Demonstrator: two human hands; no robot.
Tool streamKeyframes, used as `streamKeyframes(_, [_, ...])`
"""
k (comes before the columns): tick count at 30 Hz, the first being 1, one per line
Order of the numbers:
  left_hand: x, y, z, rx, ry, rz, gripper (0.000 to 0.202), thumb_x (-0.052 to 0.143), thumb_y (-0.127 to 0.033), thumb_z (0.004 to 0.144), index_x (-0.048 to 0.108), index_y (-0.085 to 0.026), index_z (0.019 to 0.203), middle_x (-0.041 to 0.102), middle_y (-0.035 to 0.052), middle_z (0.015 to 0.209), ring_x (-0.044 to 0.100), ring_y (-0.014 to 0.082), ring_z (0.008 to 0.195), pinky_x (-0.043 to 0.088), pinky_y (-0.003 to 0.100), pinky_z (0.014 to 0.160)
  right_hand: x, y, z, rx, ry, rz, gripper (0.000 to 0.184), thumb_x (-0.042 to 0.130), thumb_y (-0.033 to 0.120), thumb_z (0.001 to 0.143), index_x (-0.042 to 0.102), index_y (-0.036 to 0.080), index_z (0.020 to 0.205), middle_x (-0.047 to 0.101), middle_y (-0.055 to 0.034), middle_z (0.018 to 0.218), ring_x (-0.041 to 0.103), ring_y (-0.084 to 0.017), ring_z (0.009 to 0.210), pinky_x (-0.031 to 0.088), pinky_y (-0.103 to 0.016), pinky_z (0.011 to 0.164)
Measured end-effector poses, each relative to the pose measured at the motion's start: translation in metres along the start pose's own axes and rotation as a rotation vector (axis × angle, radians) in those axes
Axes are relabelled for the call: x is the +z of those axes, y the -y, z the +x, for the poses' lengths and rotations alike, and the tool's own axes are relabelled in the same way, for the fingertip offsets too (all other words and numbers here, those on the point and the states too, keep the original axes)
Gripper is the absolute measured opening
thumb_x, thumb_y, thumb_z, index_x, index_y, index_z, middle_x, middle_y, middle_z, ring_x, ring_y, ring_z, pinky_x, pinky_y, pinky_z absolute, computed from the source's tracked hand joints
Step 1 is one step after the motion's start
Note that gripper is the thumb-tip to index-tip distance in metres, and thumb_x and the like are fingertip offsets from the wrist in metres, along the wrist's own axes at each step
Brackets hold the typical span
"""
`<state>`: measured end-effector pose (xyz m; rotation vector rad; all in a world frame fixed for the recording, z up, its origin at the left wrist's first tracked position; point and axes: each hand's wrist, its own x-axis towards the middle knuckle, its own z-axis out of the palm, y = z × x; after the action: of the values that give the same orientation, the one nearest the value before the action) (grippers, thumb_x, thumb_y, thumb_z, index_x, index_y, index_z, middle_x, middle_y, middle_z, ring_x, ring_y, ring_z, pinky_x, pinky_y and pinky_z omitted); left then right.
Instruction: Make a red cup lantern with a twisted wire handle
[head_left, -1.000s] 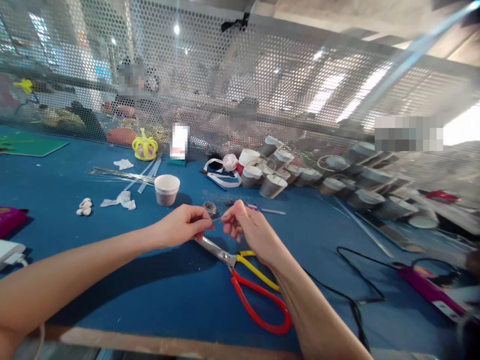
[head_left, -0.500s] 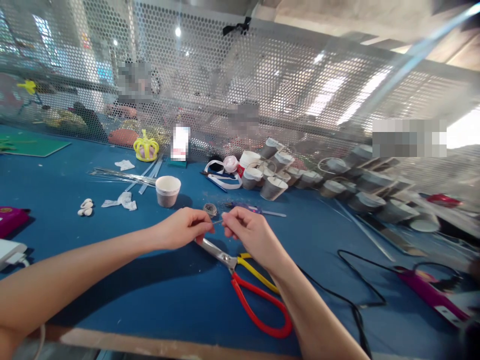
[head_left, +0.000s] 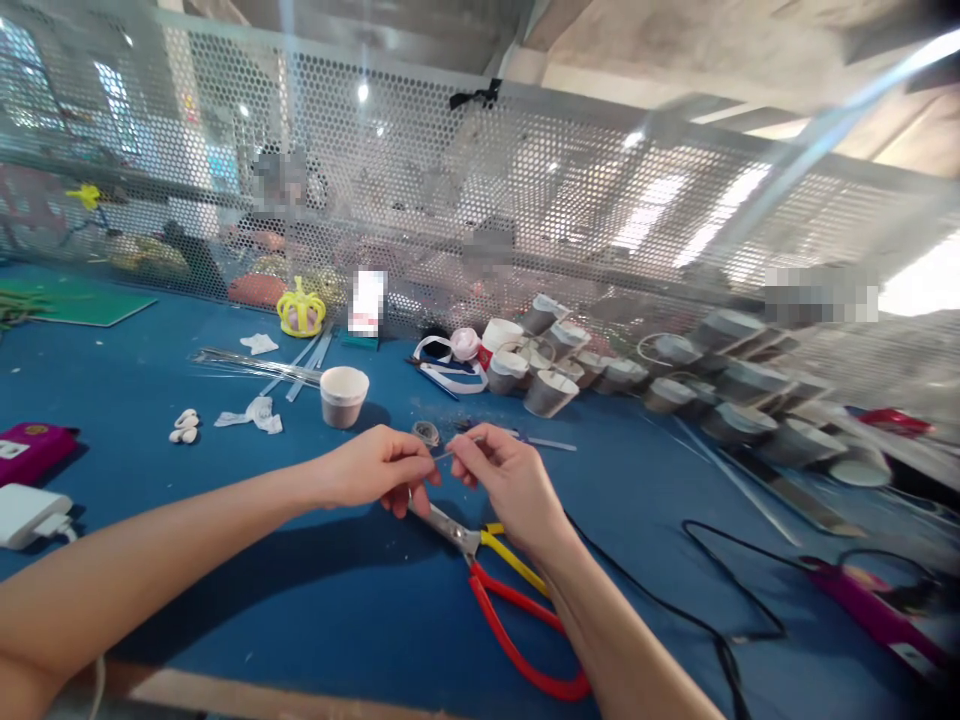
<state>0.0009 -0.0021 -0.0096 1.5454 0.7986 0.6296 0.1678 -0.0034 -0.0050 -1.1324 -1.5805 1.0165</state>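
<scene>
My left hand (head_left: pixel 390 468) pinches one end of a thin strand (head_left: pixel 442 456), perhaps wire or cord, above the table. The fingertips of my right hand (head_left: pixel 499 470) are closed on its other end, a short way to the right. Beneath and between my hands lies a large pair of scissors (head_left: pixel 469 542) with one red and one yellow handle; its blade tips are hidden by my left hand. Just beyond my fingers sits a small coil of thin grey wire (head_left: pixel 425 433). Farther back on the left stands a small white-and-grey cup (head_left: pixel 344 397).
Several grey cups (head_left: pixel 551 392) are heaped at the back right against a perforated metal screen (head_left: pixel 420 180). Thin wires (head_left: pixel 247 362) and clear strips lie left of the cup. A black cable (head_left: pixel 652 590) runs to a purple power strip (head_left: pixel 870 610) on the right.
My left hand has turned a little, so more of its lower fingers shows below the strand. Both hands stay close together, still pinching it. The whole view has shifted slightly.
</scene>
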Motion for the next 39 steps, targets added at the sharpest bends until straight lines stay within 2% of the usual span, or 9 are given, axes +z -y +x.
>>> streamKeyframes(4, [0.003,0.0,0.0,-0.021,-0.035,-0.136,0.029,0.05,-0.042,0.075,0.052,-0.013,0.073,0.061,0.0009,0.058,0.048,0.006,0.038,0.037,0.019,0.041,0.003,-0.001,0.0,0.014,0.037,0.092,0.021,0.061,0.034,0.07,0.058,0.015,0.077,0.057,0.002,0.058,0.047,-0.008,0.05,0.038,-0.021,0.048])
streamKeyframes(8, [0.001,0.003,0.001,-0.088,0.049,-0.246,0.035,0.053,-0.047,0.073,0.052,-0.012,0.076,0.064,0.0035,0.063,0.055,0.0083,0.043,0.04,0.02,0.044,0.004,-0.002,0.0,-0.023,0.074,0.09,0.017,0.06,0.031,0.072,0.058,0.014,0.07,0.056,0.0018,0.056,0.048,-0.008,0.051,0.039,-0.021,0.05])
streamKeyframes(12, [-0.004,0.003,0.002,-0.112,0.101,-0.289,0.03,0.056,-0.042,0.074,0.051,-0.012,0.078,0.065,0.0052,0.067,0.061,0.0123,0.051,0.047,0.025,0.05,0.002,-0.003,0.001,-0.039,0.036,0.116,0.016,0.058,0.031,0.073,0.056,0.015,0.072,0.06,-0.0003,0.065,0.053,-0.009,0.056,0.042,-0.022,0.051])
streamKeyframes(16, [-0.001,0.004,0.002,-0.144,0.119,-0.325,0.022,0.051,-0.035,0.079,0.048,-0.013,0.077,0.064,0.0037,0.06,0.062,0.0142,0.047,0.048,0.026,0.048,0.004,-0.008,0.001,-0.091,0.041,0.028,0.013,0.061,0.028,0.071,0.057,0.016,0.072,0.059,0.0009,0.061,0.053,-0.009,0.054,0.043,-0.023,0.052])
streamKeyframes(23, [0.007,0.002,0.0,-0.203,0.003,-0.393,0.017,0.042,-0.027,0.085,0.046,-0.013,0.076,0.062,0.0025,0.056,0.061,0.0134,0.047,0.048,0.026,0.049,0.011,-0.01,-0.005,-0.348,-0.119,-0.293,0.008,0.057,0.021,0.074,0.063,0.017,0.072,0.064,-0.0009,0.067,0.058,-0.013,0.064,0.046,-0.025,0.063])
streamKeyframes(27, [-0.007,-0.004,-0.002,-0.176,0.168,-0.415,0.023,0.052,-0.035,0.079,0.052,-0.011,0.079,0.064,0.0052,0.065,0.064,0.0157,0.057,0.049,0.03,0.057,0.009,-0.006,-0.003,-0.245,-0.112,-0.173,0.011,0.059,0.026,0.073,0.062,0.017,0.069,0.064,-0.0009,0.065,0.057,-0.011,0.055,0.047,-0.023,0.053])
streamKeyframes(30, [-0.017,-0.006,-0.003,-0.141,0.263,-0.375,0.026,0.061,-0.034,0.073,0.058,-0.01,0.081,0.063,0.0033,0.065,0.061,0.0122,0.057,0.047,0.025,0.056,0.006,-0.004,-0.002,-0.201,-0.073,-0.055,0.013,0.059,0.027,0.073,0.062,0.016,0.066,0.064,-0.0006,0.063,0.057,-0.01,0.052,0.048,-0.021,0.05])
streamKeyframes(34, [-0.014,0.0,-0.002,-0.099,0.265,-0.402,0.027,0.064,-0.036,0.07,0.06,-0.01,0.077,0.06,0.0003,0.056,0.057,0.0083,0.048,0.04,0.017,0.043,0.006,0.0,-0.003,-0.235,-0.069,0.031,0.007,0.06,0.023,0.072,0.063,0.017,0.072,0.068,-0.0008,0.068,0.059,-0.009,0.055,0.05,-0.021,0.053])
streamKeyframes(39, [0.001,0.003,0.0,-0.057,0.224,-0.537,0.031,0.067,-0.04,0.065,0.057,-0.011,0.073,0.061,0.0003,0.056,0.057,0.0089,0.047,0.039,0.017,0.041,0.007,0.005,-0.005,-0.241,-0.158,0.039,0.006,0.062,0.023,0.071,0.065,0.019,0.072,0.068,0.0002,0.064,0.058,-0.009,0.053,0.05,-0.021,0.054])
